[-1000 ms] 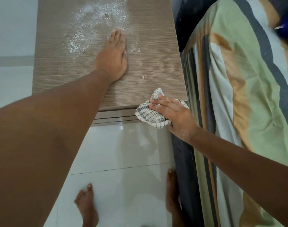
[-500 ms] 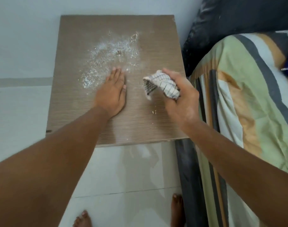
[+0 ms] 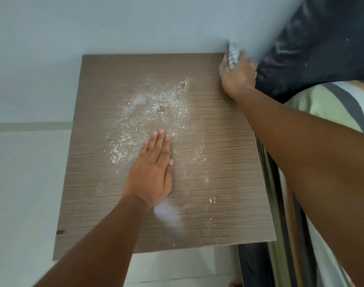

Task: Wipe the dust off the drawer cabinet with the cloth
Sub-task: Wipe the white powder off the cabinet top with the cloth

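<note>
The wood-grain top of the drawer cabinet [image 3: 218,125] fills the middle of the view. White dust [image 3: 148,112] lies scattered across its centre, with thin traces toward the front right. My left hand [image 3: 151,172] rests flat on the top, fingers together, fingertips at the near edge of the dust. My right hand [image 3: 238,75] is at the far right corner, against the wall, closed around the checked cloth [image 3: 232,53]. Only a small bunched part of the cloth shows above the fingers.
A pale wall [image 3: 135,25] runs behind the cabinet. A dark headboard or cushion [image 3: 313,44] and a bed with striped sheet [image 3: 330,100] stand tight against the cabinet's right side. White floor tiles [image 3: 21,193] lie to the left and in front.
My right hand carried the cloth from the cabinet's front edge, over the middle, to the far right corner. My left hand stayed flat. The view tilted up toward the wall.
</note>
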{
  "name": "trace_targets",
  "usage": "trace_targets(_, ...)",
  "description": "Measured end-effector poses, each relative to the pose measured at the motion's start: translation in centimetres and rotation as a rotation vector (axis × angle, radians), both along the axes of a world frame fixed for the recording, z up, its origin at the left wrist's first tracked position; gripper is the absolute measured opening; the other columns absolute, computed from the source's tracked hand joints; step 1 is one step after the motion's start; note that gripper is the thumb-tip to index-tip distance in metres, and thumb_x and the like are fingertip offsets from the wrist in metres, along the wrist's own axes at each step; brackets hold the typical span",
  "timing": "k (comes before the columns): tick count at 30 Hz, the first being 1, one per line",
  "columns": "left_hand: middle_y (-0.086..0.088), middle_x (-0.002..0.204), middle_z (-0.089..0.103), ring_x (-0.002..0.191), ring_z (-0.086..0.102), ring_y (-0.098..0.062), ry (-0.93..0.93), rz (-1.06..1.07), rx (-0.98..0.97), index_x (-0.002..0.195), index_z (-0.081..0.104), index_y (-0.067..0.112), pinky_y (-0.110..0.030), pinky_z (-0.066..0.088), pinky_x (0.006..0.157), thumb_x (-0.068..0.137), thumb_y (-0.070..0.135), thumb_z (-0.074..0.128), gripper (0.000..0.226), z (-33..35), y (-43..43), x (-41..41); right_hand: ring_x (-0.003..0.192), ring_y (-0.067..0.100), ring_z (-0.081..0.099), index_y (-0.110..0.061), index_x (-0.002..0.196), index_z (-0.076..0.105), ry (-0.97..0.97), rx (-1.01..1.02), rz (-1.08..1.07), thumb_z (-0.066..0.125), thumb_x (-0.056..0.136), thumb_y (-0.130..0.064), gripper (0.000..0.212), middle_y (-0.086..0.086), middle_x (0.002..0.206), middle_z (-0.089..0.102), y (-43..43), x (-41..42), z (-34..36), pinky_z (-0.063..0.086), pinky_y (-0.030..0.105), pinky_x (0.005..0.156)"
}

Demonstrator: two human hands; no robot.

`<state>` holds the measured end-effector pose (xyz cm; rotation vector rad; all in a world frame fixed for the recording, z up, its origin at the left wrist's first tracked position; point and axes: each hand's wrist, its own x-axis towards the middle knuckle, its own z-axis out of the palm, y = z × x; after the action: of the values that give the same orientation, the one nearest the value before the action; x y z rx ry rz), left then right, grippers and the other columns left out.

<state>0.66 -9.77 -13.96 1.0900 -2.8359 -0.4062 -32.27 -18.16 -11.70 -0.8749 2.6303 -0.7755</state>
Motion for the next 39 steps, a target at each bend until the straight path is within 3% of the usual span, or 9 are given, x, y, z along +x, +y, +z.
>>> trace_targets(2, -0.016, 0.167, 0.014, 0.156, 0.006, -0.028, -0.008, -0.006, -0.005, 0.157, 0.021, 0.0, -0.044, 0.015, 0.127, 0.105, 0.03, 0.019, 0.06, 0.0, -0.1, 0.0, 0.155, 0.041, 0.002, -0.012, 0.16, 0.013, 0.054, 0.217, 0.043, 0.023, 0.1, -0.062, 0.079, 0.02, 0.168, 0.01, -1.5, 0.6, -0.9, 0.001, 0.049, 0.127)
trace_targets(4, -0.017, 0.167, 0.014, 0.156, 0.006, -0.028, -0.011, -0.014, -0.008, 0.156, 0.021, -0.001, -0.044, 0.015, 0.127, 0.105, 0.031, 0.018, 0.06, 0.0, 0.0, 0.0, 0.155, 0.042, -0.006, -0.012, 0.161, 0.007, 0.144, 0.272, 0.117, 0.014, 0.101, -0.06, 0.077, 0.02, 0.169, 0.001, -2.7, 1.9, -1.4, -0.005, 0.05, 0.126)
trace_targets(11, -0.016, 0.167, 0.012, 0.156, 0.004, -0.027, -0.022, -0.022, -0.012, 0.157, 0.019, 0.0, -0.044, 0.015, 0.127, 0.105, 0.032, 0.016, 0.061, -0.1, 0.0, 0.0, 0.156, 0.035, 0.006, -0.024, 0.159, 0.022, 0.292, 0.243, 0.518, 0.034, 0.103, -0.043, 0.061, 0.011, 0.169, 0.013, -4.2, 7.4, -1.4, 0.005, 0.047, 0.126)
trace_targets(16, -0.013, 0.168, 0.005, 0.156, -0.003, -0.024, -0.026, -0.007, 0.001, 0.159, 0.012, 0.003, -0.039, 0.002, 0.128, 0.106, 0.034, 0.013, 0.061, -0.1, 0.1, -0.1, 0.157, 0.029, 0.006, -0.036, 0.156, 0.029, 0.274, 0.203, 0.693, 0.044, 0.103, -0.037, 0.055, -0.001, 0.169, 0.015, -1.6, 8.6, -0.8, 0.004, 0.046, 0.127)
trace_targets(25, -0.013, 0.168, 0.002, 0.156, -0.005, -0.023, -0.03, 0.01, -0.022, 0.159, 0.007, 0.006, -0.036, -0.001, 0.126, 0.105, 0.038, 0.004, 0.063, -0.2, 0.4, -0.1, 0.157, 0.026, 0.01, -0.037, 0.152, 0.039, 0.221, 0.136, 0.848, 0.051, 0.099, -0.033, 0.055, -0.003, 0.168, 0.022, 7.2, 12.3, 0.0, 0.009, 0.051, 0.128)
trace_targets(39, -0.015, 0.169, 0.001, 0.156, -0.002, -0.025, 0.06, 0.111, 0.034, 0.159, 0.007, 0.002, -0.036, 0.002, 0.128, 0.11, 0.026, 0.019, 0.056, 0.8, 1.2, 0.1, 0.155, 0.031, 0.02, -0.017, 0.147, 0.049, 0.254, 0.073, 0.952, 0.05, 0.101, -0.033, 0.049, 0.001, 0.164, 0.033, 21.1, 16.3, -1.2, 0.016, 0.049, 0.126)
